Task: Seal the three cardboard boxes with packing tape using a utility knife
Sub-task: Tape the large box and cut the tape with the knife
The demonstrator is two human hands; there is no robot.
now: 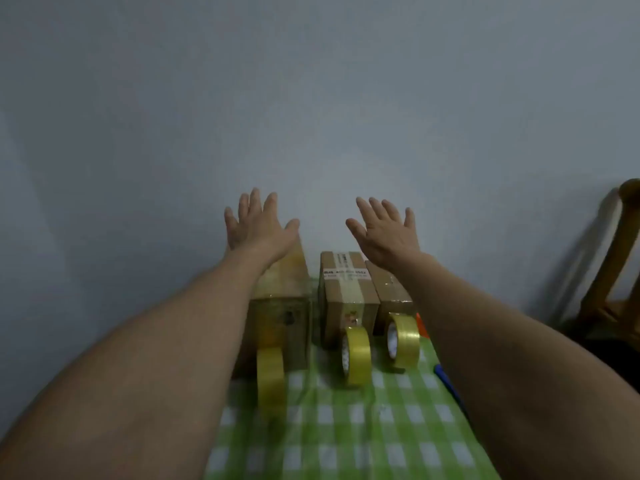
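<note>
Three cardboard boxes stand in a row against the wall: a tall left box (280,306), a middle box (346,285) with a white label, and a right box (391,289) partly behind my right forearm. An upright yellowish tape roll stands in front of each: the left roll (270,375), the middle roll (356,355), the right roll (401,341). My left hand (258,223) and my right hand (386,230) are raised above the boxes, fingers spread, holding nothing. A blue-handled object (446,381), perhaps the knife, lies at the table's right edge, half hidden by my arm.
The table wears a green and white checked cloth (346,427). A plain grey wall (311,98) rises right behind the boxes. A wooden chair (613,271) stands at the far right. Something small and orange (420,323) peeks out beside the right roll.
</note>
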